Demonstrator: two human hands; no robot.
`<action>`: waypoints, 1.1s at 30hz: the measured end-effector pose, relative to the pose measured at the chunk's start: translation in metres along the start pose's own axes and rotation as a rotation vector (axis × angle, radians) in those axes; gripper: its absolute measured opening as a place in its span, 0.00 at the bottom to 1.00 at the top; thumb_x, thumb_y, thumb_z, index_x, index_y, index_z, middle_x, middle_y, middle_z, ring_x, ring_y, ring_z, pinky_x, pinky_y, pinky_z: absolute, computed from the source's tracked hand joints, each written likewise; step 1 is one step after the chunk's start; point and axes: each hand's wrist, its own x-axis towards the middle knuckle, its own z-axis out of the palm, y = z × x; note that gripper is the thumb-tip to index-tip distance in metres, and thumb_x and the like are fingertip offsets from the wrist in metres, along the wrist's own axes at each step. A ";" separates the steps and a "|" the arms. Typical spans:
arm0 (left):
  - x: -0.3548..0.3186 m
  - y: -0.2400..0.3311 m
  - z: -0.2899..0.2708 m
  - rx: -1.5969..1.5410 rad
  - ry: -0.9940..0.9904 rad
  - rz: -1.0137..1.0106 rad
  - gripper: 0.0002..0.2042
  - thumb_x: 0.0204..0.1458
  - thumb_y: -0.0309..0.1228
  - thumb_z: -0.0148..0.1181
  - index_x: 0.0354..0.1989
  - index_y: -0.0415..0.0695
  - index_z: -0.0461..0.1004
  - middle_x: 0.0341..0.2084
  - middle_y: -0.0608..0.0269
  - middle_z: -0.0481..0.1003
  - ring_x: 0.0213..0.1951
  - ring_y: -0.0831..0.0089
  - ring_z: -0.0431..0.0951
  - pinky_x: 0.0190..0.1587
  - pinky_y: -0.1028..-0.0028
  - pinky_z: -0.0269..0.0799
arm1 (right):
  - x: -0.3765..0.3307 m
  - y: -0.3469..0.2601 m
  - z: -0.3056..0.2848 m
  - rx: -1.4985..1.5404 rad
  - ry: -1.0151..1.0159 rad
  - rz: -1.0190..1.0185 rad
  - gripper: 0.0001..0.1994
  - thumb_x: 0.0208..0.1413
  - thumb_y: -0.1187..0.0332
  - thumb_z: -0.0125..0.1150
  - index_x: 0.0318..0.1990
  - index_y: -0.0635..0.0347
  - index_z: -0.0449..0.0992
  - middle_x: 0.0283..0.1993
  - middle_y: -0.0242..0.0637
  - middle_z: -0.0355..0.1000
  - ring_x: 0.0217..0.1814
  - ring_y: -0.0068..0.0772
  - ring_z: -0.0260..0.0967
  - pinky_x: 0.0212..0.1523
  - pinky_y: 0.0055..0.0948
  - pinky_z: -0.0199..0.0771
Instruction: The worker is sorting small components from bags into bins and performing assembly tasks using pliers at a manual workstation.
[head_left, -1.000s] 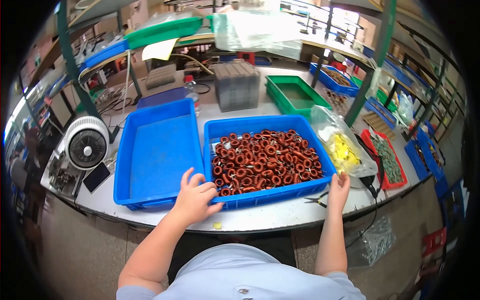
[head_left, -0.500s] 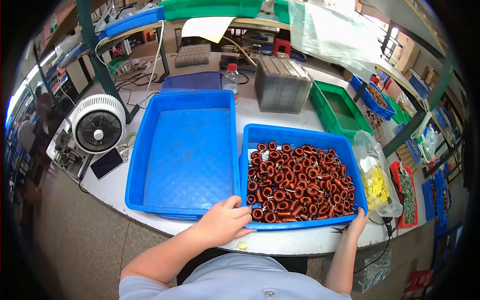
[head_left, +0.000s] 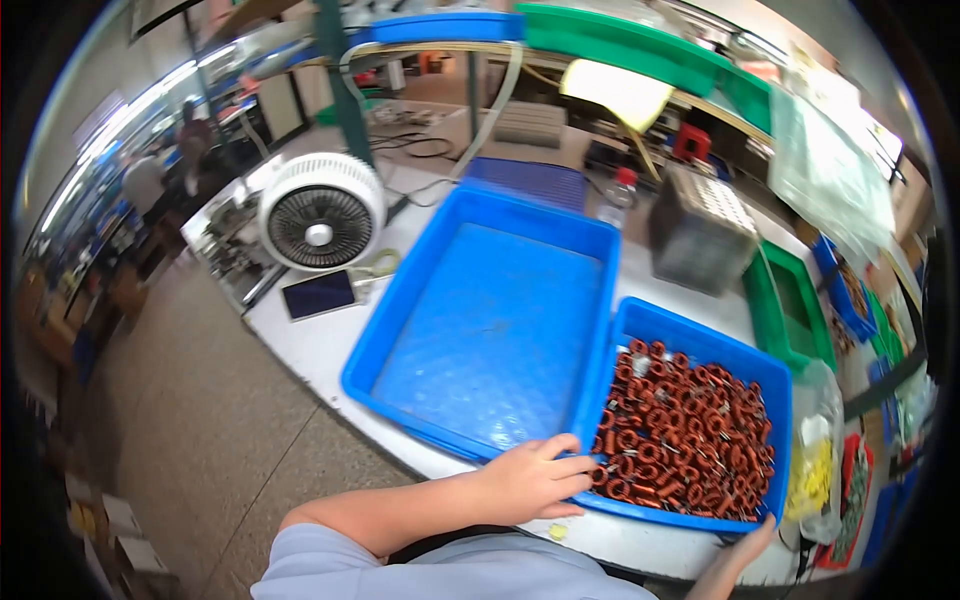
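A blue plastic tray [head_left: 785,430] filled with copper-wound toroidal coils [head_left: 690,430] stands at the front edge of the table. My left hand [head_left: 535,483] is at its front left corner, fingers curled over the rim, right beside the neighbouring tray. At the front right corner my right hand [head_left: 752,545] grips the same tray, thumb at the rim and the other fingers mostly hidden. The larger blue tray [head_left: 490,320], with nothing in it, stands to the left, its right wall against the coil tray.
A white fan [head_left: 320,215] and a dark phone [head_left: 318,295] sit at the left. Behind are a purple tray [head_left: 530,183], a bottle [head_left: 617,200] and a grey block-shaped stack [head_left: 700,230]. A green tray [head_left: 795,305] and a plastic bag [head_left: 815,460] flank the right.
The view has turned leftward and tilted, so the table and its things appear farther right. Both hands keep their places on the coil tray.
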 end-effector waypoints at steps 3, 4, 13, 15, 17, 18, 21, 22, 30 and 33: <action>-0.017 -0.018 -0.040 0.072 0.240 -0.059 0.13 0.56 0.41 0.65 0.42 0.47 0.75 0.51 0.65 0.75 0.55 0.61 0.72 0.53 0.66 0.71 | -0.009 -0.007 -0.002 -0.080 0.039 -0.071 0.22 0.67 0.58 0.40 0.58 0.65 0.68 0.52 0.44 0.75 0.44 0.36 0.76 0.42 0.29 0.78; -0.029 -0.035 -0.051 0.119 0.421 -0.106 0.08 0.53 0.34 0.67 0.38 0.48 0.77 0.45 0.64 0.78 0.48 0.62 0.76 0.51 0.67 0.71 | -0.005 0.003 0.006 -0.086 0.010 -0.071 0.22 0.67 0.58 0.40 0.58 0.65 0.68 0.52 0.44 0.75 0.44 0.36 0.76 0.42 0.29 0.78; -0.217 -0.271 -0.157 0.601 1.109 -1.102 0.26 0.55 0.43 0.66 0.56 0.39 0.69 0.52 0.50 0.70 0.56 0.57 0.69 0.60 0.63 0.64 | 0.021 0.038 -0.008 0.030 -0.012 -0.062 0.24 0.68 0.57 0.40 0.62 0.66 0.67 0.59 0.47 0.71 0.54 0.39 0.71 0.53 0.33 0.72; -0.212 -0.295 -0.186 0.462 1.147 -1.163 0.35 0.54 0.50 0.65 0.62 0.37 0.63 0.59 0.47 0.65 0.61 0.54 0.64 0.65 0.62 0.60 | 0.033 0.040 -0.017 0.057 0.013 -0.065 0.25 0.68 0.57 0.40 0.63 0.66 0.67 0.60 0.47 0.70 0.56 0.40 0.70 0.56 0.35 0.70; -0.205 -0.316 -0.212 0.261 1.162 -1.225 0.49 0.52 0.61 0.63 0.71 0.35 0.54 0.68 0.42 0.56 0.69 0.49 0.57 0.71 0.61 0.54 | 0.045 0.041 -0.024 0.083 0.042 -0.064 0.25 0.68 0.57 0.39 0.63 0.67 0.66 0.61 0.48 0.69 0.58 0.41 0.69 0.59 0.36 0.69; -0.202 -0.326 -0.223 0.194 1.151 -1.225 0.53 0.51 0.64 0.61 0.73 0.34 0.50 0.71 0.41 0.52 0.71 0.48 0.55 0.72 0.61 0.51 | 0.050 0.041 -0.027 0.095 0.057 -0.062 0.26 0.68 0.57 0.39 0.64 0.67 0.66 0.62 0.48 0.68 0.59 0.41 0.68 0.60 0.36 0.68; -0.194 -0.343 -0.243 0.063 1.173 -1.217 0.52 0.54 0.65 0.57 0.74 0.35 0.49 0.72 0.40 0.51 0.72 0.48 0.54 0.72 0.61 0.51 | 0.067 0.030 -0.028 0.134 0.093 -0.064 0.26 0.69 0.57 0.39 0.65 0.67 0.66 0.64 0.49 0.67 0.62 0.42 0.66 0.64 0.38 0.66; -0.202 -0.345 -0.245 0.068 1.181 -1.223 0.52 0.54 0.65 0.57 0.74 0.35 0.49 0.72 0.40 0.51 0.72 0.48 0.54 0.72 0.61 0.51 | 0.074 0.017 -0.025 0.132 0.083 -0.065 0.26 0.69 0.57 0.39 0.65 0.67 0.66 0.64 0.49 0.67 0.62 0.42 0.66 0.64 0.38 0.66; -0.190 -0.356 -0.232 -0.001 1.046 -1.113 0.48 0.58 0.66 0.52 0.74 0.37 0.49 0.72 0.41 0.51 0.72 0.48 0.54 0.72 0.62 0.51 | 0.122 -0.029 -0.033 1.719 -0.048 1.586 0.28 0.70 0.54 0.36 0.69 0.63 0.62 0.69 0.47 0.63 0.67 0.40 0.62 0.68 0.39 0.61; -0.193 -0.364 -0.232 0.132 1.002 -1.121 0.47 0.59 0.66 0.50 0.73 0.38 0.51 0.72 0.41 0.53 0.71 0.48 0.55 0.71 0.62 0.52 | 0.138 0.010 -0.047 2.651 -0.426 1.239 0.28 0.70 0.54 0.36 0.69 0.62 0.61 0.69 0.46 0.63 0.67 0.39 0.61 0.69 0.39 0.60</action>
